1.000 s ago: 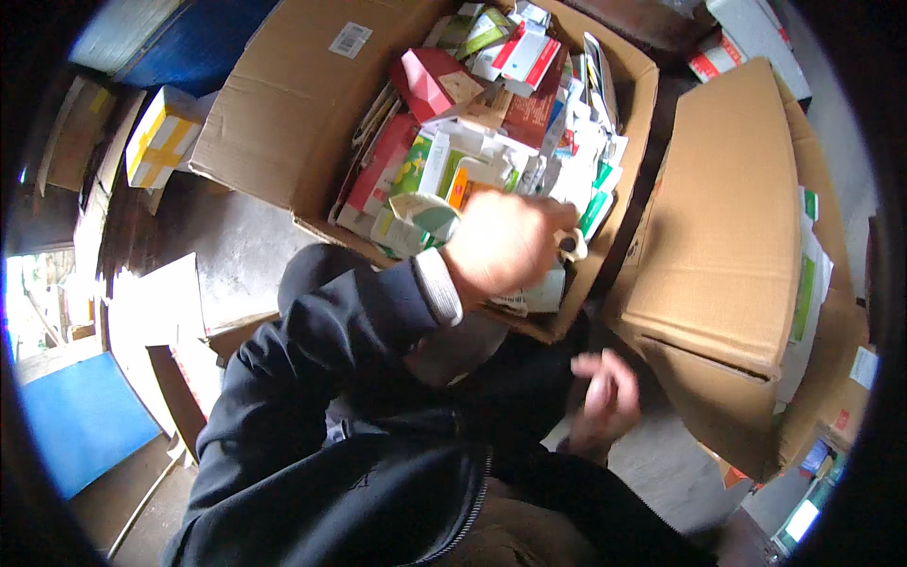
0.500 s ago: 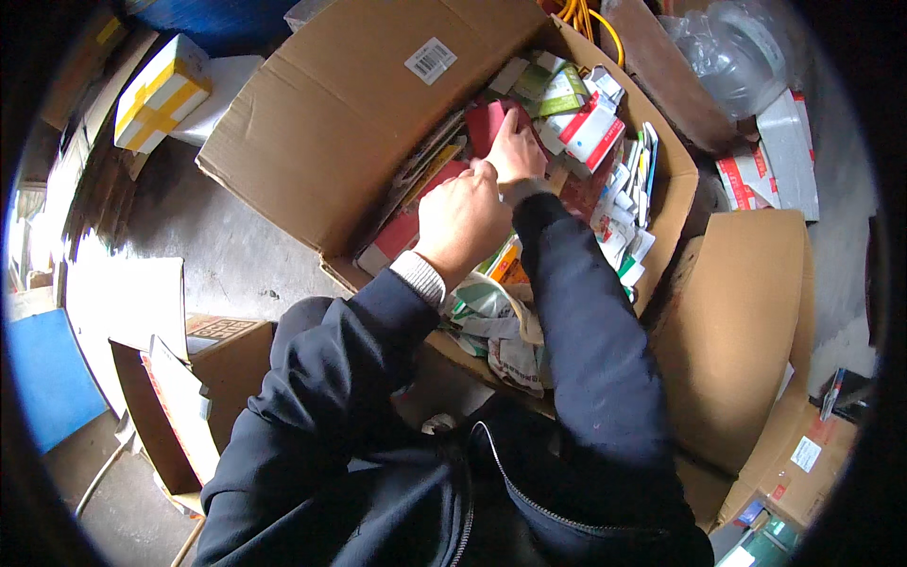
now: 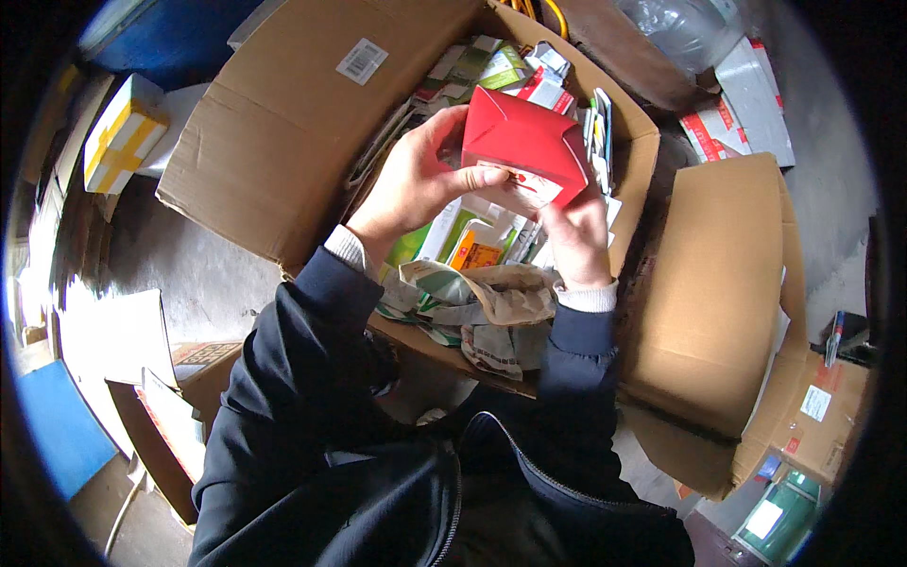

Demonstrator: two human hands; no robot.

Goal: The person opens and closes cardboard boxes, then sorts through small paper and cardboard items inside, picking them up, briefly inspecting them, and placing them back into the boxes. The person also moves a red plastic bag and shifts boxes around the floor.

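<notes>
Between my two hands is a red cardboard box [image 3: 518,137] with a pale printed patch on its near side, held above a large open carton. My left hand [image 3: 416,180] grips its left side, with the thumb along the near face. Around its lower right corner my right hand [image 3: 578,236] is closed, its fingers partly hidden beneath. Below, the large brown carton [image 3: 274,123] is filled with flattened small boxes, paper and packets. Among them are an orange packet [image 3: 477,248], a green-and-white box [image 3: 504,68] and a crumpled paper bag [image 3: 491,293] at the near end.
To the right stands another brown carton [image 3: 704,265] with raised flaps. A smaller carton [image 3: 203,383] holding flat pieces is at lower left, near a blue board [image 3: 66,430]. A yellow-taped white box [image 3: 126,132] lies at far left, and a clear plastic bag [image 3: 680,33] at upper right.
The red box has come up out of the carton's contents into both hands. My hands have moved apart to its two sides, and the view has shifted slightly.
</notes>
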